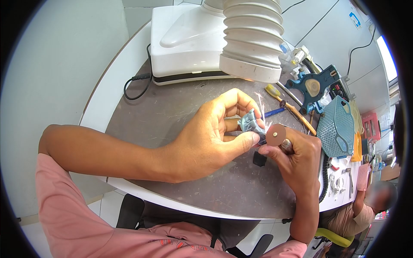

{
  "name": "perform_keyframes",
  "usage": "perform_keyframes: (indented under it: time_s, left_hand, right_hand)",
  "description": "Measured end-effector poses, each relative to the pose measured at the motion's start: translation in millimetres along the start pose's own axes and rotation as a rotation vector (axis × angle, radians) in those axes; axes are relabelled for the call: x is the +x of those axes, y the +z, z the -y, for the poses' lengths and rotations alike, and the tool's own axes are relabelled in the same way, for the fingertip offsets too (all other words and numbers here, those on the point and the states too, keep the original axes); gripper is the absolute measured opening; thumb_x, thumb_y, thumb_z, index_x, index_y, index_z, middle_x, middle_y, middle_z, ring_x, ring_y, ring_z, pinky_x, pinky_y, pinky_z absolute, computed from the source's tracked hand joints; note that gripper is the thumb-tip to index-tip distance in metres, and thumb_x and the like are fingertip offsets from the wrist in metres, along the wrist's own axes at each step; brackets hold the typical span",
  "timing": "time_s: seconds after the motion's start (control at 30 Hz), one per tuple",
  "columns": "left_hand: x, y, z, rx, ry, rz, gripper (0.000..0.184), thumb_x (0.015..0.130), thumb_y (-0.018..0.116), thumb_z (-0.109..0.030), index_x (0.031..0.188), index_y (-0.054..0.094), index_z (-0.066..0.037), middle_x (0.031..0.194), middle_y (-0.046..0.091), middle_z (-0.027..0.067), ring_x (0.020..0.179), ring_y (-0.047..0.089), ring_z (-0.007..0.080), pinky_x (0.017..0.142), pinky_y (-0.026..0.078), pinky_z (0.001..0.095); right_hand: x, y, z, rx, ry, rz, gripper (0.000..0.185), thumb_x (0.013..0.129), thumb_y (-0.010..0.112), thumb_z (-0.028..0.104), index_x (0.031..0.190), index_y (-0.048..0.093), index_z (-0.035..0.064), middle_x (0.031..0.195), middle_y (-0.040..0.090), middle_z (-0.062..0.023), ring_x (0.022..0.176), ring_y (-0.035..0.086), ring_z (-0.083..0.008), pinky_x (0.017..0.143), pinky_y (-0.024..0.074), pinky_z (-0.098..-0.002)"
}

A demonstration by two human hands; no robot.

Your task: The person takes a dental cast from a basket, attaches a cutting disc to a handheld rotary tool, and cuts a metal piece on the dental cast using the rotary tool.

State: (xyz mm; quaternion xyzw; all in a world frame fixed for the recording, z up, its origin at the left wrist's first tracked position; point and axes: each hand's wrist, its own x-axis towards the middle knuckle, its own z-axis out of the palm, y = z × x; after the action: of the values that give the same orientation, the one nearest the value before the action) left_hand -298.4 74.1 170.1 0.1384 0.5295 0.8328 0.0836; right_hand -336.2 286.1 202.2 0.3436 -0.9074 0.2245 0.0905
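My left hand (211, 133) pinches a small blue-grey dental piece (249, 122) with tooth-like ridges between thumb and fingers. My right hand (303, 157) is closed around a rotary handpiece (287, 145), mostly hidden by the fingers. A round brown cutting disc (275, 135) sits on the handpiece's tip, close against the piece's lower right side. Bright sparks (261, 107) spray upward from where the two meet. My right thumb lies near my left thumb. Just below the hands, a small black block (259, 158) rests on the brown bench top (206, 189).
Above hang a ribbed white suction hose (253, 34) and a white machine (187, 43). To the right are a wooden brush (292, 107), a blue pen (274, 112), a dark-blue articulator-like frame (314, 86) and a teal basket (335, 129). Another person (350, 217) sits far right.
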Motion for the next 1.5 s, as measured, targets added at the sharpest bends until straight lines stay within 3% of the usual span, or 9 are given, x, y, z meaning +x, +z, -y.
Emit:
perform_keyframes:
  time_s: [0.73,1.07,1.27,1.43,1.47,1.5]
  left_hand:
    - [-0.7,0.4,-0.6,-0.027,-0.025,-0.011,0.032,0.091,0.062,0.000,0.119,0.046,-0.001,0.117,0.052,0.0077,0.110,0.054,0.0117,0.089,0.049,0.0258]
    - [0.1,1.0,-0.1,-0.009,0.006,-0.011,0.031,0.090,0.062,0.001,0.118,0.047,0.000,0.115,0.052,0.0073,0.108,0.054,0.0113,0.094,0.047,0.0272]
    - [0.2,-1.3,-0.9,-0.035,-0.066,-0.018,0.031,0.093,0.063,-0.006,0.119,0.047,-0.001,0.114,0.053,0.0070,0.108,0.056,0.0121,0.094,0.051,0.0287]
    - [1.7,-3.0,-2.7,-0.095,-0.121,-0.035,0.033,0.096,0.063,-0.013,0.122,0.046,-0.001,0.113,0.057,0.0069,0.107,0.061,0.0145,0.096,0.054,0.0334]
    - [1.2,-2.3,-4.8,-0.095,-0.120,-0.033,0.033,0.096,0.063,-0.013,0.122,0.046,-0.001,0.113,0.057,0.0069,0.107,0.061,0.0145,0.096,0.054,0.0334]
    - [0.6,-1.1,-7.5,-0.082,-0.133,-0.039,0.033,0.096,0.063,-0.014,0.122,0.047,-0.001,0.113,0.058,0.0071,0.107,0.061,0.0149,0.097,0.054,0.0340]
  right_hand:
    - [1.5,-3.0,4.1,-0.021,0.028,0.012,0.049,0.069,0.085,0.041,0.064,0.054,0.0035,0.052,0.047,-0.0066,0.044,0.046,-0.0197,0.044,0.0350,-0.0333]
    - [1.5,-2.4,2.6,-0.024,0.019,0.013,0.050,0.069,0.085,0.042,0.063,0.053,0.0040,0.051,0.047,-0.0065,0.043,0.046,-0.0204,0.044,0.0349,-0.0333]
    - [0.8,-7.8,6.1,0.028,0.098,-0.036,0.049,0.067,0.086,0.044,0.068,0.058,0.0033,0.049,0.043,-0.0048,0.043,0.040,-0.0154,0.044,0.0330,-0.0312]
    - [3.4,-16.6,-2.1,-0.050,0.166,-0.164,0.047,0.077,0.082,0.041,0.074,0.059,0.0006,0.050,0.034,-0.0017,0.047,0.029,-0.0125,0.044,0.0257,-0.0298]
    - [3.5,-19.1,-3.0,-0.034,0.177,-0.170,0.042,0.086,0.075,0.036,0.076,0.057,-0.0005,0.052,0.035,-0.0053,0.049,0.030,-0.0144,0.046,0.0258,-0.0325]
    - [3.8,-19.1,-6.9,-0.035,0.177,-0.172,0.042,0.086,0.075,0.036,0.076,0.057,-0.0005,0.052,0.035,-0.0053,0.049,0.030,-0.0144,0.046,0.0258,-0.0325]
